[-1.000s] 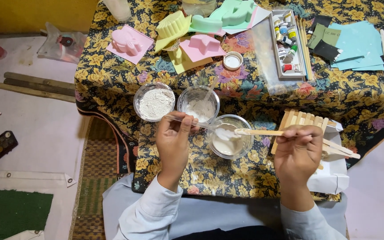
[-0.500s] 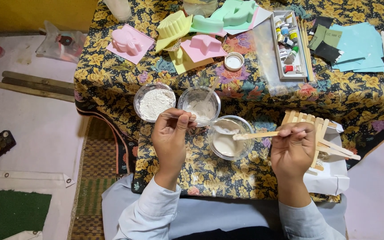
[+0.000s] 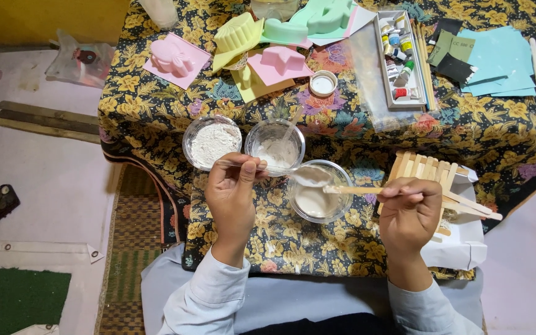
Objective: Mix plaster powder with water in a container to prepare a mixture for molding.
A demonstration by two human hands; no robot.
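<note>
My left hand (image 3: 234, 192) grips a clear plastic spoon (image 3: 308, 175) loaded with white powder, held over the rim of a clear bowl of whitish paste (image 3: 315, 200). My right hand (image 3: 409, 211) pinches a wooden stick (image 3: 358, 190) whose tip reaches over the same bowl, next to the spoon. Just beyond my left hand stand two more clear bowls, one full of white powder (image 3: 211, 142), one nearly empty with a spoon in it (image 3: 275, 147).
All of it stands on a flowered tablecloth (image 3: 280, 242). Pastel moulds (image 3: 239, 34) on coloured sheets lie at the back, beside a paint tube set (image 3: 398, 59) and teal paper (image 3: 497, 59). Wooden sticks (image 3: 423, 169) rest on a white box (image 3: 460, 245) under my right hand.
The spoon with powder has come from the middle bowl to the paste bowl's rim. My right hand with the stick has shifted slightly left, its tip now meeting the spoon.
</note>
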